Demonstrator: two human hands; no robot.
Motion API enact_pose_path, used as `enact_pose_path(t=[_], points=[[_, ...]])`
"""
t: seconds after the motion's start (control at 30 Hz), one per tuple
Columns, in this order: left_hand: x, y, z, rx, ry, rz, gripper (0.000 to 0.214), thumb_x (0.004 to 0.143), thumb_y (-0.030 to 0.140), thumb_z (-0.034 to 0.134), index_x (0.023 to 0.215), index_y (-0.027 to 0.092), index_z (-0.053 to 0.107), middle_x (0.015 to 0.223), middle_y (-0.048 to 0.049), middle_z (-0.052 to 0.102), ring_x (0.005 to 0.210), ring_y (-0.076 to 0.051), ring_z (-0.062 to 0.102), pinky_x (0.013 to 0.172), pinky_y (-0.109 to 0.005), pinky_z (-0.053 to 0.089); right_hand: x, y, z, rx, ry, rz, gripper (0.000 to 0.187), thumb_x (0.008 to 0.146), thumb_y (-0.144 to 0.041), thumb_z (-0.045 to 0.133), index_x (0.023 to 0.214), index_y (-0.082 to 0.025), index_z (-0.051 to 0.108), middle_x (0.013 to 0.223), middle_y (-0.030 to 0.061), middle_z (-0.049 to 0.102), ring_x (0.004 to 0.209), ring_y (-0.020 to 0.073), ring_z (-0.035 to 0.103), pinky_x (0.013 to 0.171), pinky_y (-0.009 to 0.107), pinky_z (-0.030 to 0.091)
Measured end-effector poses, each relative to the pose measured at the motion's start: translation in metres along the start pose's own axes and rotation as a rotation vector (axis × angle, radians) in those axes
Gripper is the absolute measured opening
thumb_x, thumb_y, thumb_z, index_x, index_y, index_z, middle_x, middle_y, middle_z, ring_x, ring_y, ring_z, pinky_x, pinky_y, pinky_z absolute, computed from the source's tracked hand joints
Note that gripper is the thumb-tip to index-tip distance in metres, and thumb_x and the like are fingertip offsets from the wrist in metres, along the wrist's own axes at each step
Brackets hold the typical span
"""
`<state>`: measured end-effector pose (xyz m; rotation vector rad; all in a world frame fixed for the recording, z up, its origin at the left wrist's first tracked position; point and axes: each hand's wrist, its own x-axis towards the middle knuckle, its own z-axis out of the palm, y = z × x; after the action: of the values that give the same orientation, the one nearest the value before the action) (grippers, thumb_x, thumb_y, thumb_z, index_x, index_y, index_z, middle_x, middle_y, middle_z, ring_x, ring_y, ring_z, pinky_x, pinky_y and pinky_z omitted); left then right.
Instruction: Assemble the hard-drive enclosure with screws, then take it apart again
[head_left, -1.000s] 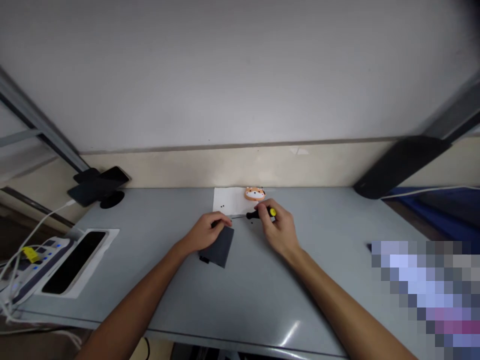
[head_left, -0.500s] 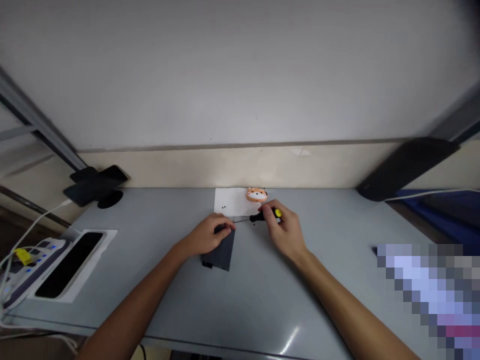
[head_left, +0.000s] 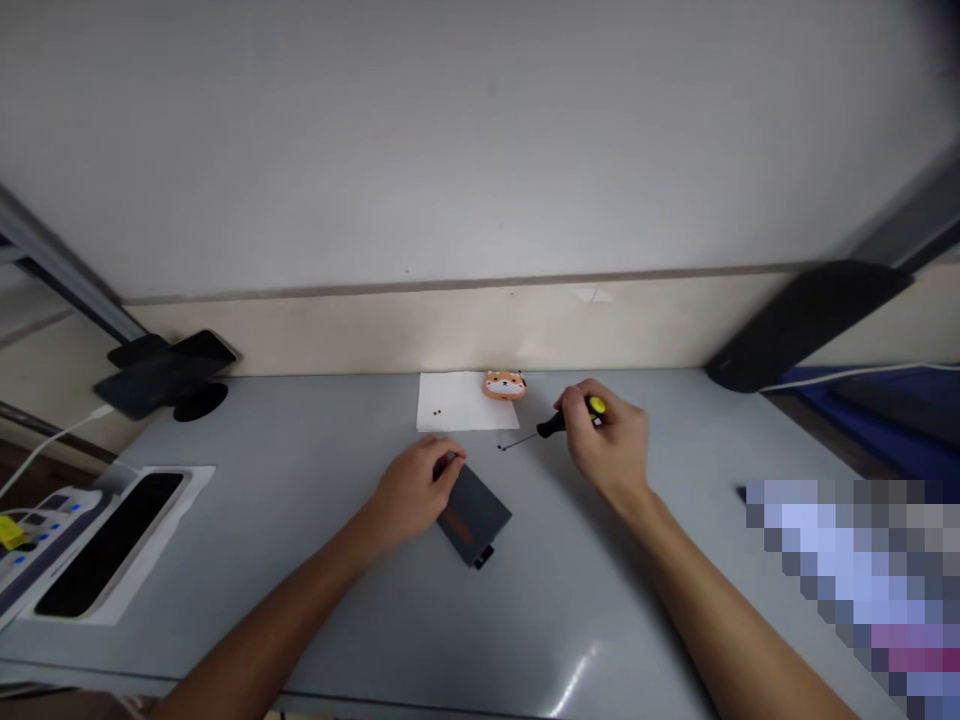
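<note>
My left hand (head_left: 412, 490) pinches the upper end of a flat dark grey box (head_left: 480, 508), which sits tilted on or just over the table; a small black part (head_left: 484, 557) juts from its near end. In my right hand (head_left: 613, 455) is a screwdriver (head_left: 553, 426) with a black handle and a yellow end. Its thin shaft points left and down, and the tip is at a tiny dark piece (head_left: 501, 447), perhaps a screw. Two more tiny dark pieces (head_left: 438, 412) rest on a white paper sheet (head_left: 457, 400) beyond my hands.
An orange animal-face case (head_left: 504, 386) sits on the paper's right corner. To the left are a phone (head_left: 112, 545) on paper, a power strip (head_left: 56, 530) with cables, and a phone on a stand (head_left: 172, 370). A tall dark object (head_left: 810, 325) leans at the back right.
The box has swung round, its near end now toward the right. My right hand has moved right with the screwdriver, its tip leaving the box's top edge area. The view has shifted slightly.
</note>
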<state>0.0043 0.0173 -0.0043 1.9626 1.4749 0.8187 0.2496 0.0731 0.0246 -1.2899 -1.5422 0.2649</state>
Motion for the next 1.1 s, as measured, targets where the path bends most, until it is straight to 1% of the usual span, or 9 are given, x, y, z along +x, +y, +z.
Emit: enact_pose_path(t=[0.07,0.2,0.33,0.43,0.57,0.67,0.77,0.87,1.1], points=[[-0.001,0.003,0.002,-0.024,0.011,-0.029,0.017,0.098,0.029,0.056,0.098,0.022,0.071,0.097,-0.0041,0.071,0.086,-0.02,0.065,0.078,-0.032,0.05,-0.002,0.0,0.001,-0.006,-0.023,-0.021,0.031,0.095,-0.035,0.054,0.071,-0.02,0.066,0.057,-0.0021,0.057,0.052,0.0123,0.048,0.053,0.026,0.035],[-0.003,0.006,0.004,-0.118,-0.04,-0.063,0.02,0.097,0.031,0.056,0.087,0.02,0.07,0.085,-0.0021,0.071,0.076,-0.018,0.064,0.067,-0.028,0.047,-0.005,0.002,0.004,-0.022,-0.049,-0.031,0.031,0.095,-0.037,0.055,0.071,-0.02,0.066,0.056,-0.0023,0.057,0.051,0.0121,0.047,0.052,0.027,0.033],[0.0,0.001,0.002,-0.035,-0.021,-0.036,0.031,0.1,0.037,0.052,0.079,0.019,0.066,0.073,-0.0005,0.065,0.067,-0.016,0.058,0.062,-0.027,0.041,-0.006,0.0,0.006,0.036,-0.044,-0.005,0.03,0.094,-0.035,0.055,0.071,-0.02,0.066,0.057,-0.002,0.056,0.053,0.0126,0.047,0.053,0.026,0.034],[0.004,-0.011,-0.005,0.015,0.024,0.033,0.025,0.1,0.037,0.053,0.091,0.02,0.07,0.085,-0.0011,0.066,0.069,-0.014,0.056,0.066,-0.027,0.043,-0.007,-0.006,0.007,0.104,-0.012,0.029,0.029,0.093,-0.031,0.054,0.069,-0.02,0.066,0.059,-0.0012,0.056,0.056,0.0136,0.049,0.053,0.026,0.035],[0.009,-0.027,-0.011,-0.013,-0.028,0.067,0.024,0.098,0.039,0.06,0.116,0.027,0.071,0.098,-0.0007,0.065,0.07,-0.012,0.056,0.069,-0.026,0.046,-0.01,-0.014,0.01,0.191,0.003,0.06,0.028,0.093,-0.03,0.052,0.07,-0.02,0.066,0.062,-0.0009,0.056,0.056,0.014,0.05,0.054,0.027,0.038],[0.008,-0.031,-0.011,-0.001,-0.061,0.096,0.031,0.096,0.041,0.066,0.125,0.031,0.068,0.107,-0.0002,0.066,0.077,-0.013,0.06,0.075,-0.026,0.048,-0.014,-0.018,0.013,0.234,-0.014,0.077,0.029,0.094,-0.032,0.052,0.072,-0.021,0.065,0.061,-0.0008,0.055,0.055,0.014,0.049,0.052,0.027,0.037],[0.006,-0.03,-0.01,0.031,-0.073,0.166,0.026,0.099,0.04,0.064,0.123,0.031,0.068,0.112,0.0,0.067,0.087,-0.014,0.064,0.082,-0.027,0.049,-0.018,-0.021,0.017,0.252,-0.024,0.068,0.031,0.096,-0.034,0.051,0.072,-0.021,0.065,0.061,-0.0006,0.055,0.054,0.0139,0.049,0.052,0.027,0.037],[0.006,-0.029,-0.009,0.04,-0.072,0.206,0.02,0.102,0.037,0.06,0.117,0.029,0.07,0.111,-0.0006,0.068,0.092,-0.015,0.065,0.085,-0.027,0.049,-0.02,-0.021,0.02,0.259,-0.046,0.068,0.031,0.096,-0.034,0.051,0.072,-0.021,0.064,0.061,-0.001,0.055,0.056,0.0135,0.049,0.053,0.027,0.037],[0.006,-0.028,-0.01,0.076,-0.077,0.267,0.016,0.104,0.033,0.057,0.109,0.025,0.07,0.106,-0.0009,0.069,0.093,-0.015,0.066,0.085,-0.027,0.048,-0.021,-0.021,0.023,0.279,-0.062,0.131,0.031,0.097,-0.035,0.051,0.072,-0.02,0.064,0.059,-0.0021,0.052,0.054,0.0128,0.048,0.052,0.027,0.036]])
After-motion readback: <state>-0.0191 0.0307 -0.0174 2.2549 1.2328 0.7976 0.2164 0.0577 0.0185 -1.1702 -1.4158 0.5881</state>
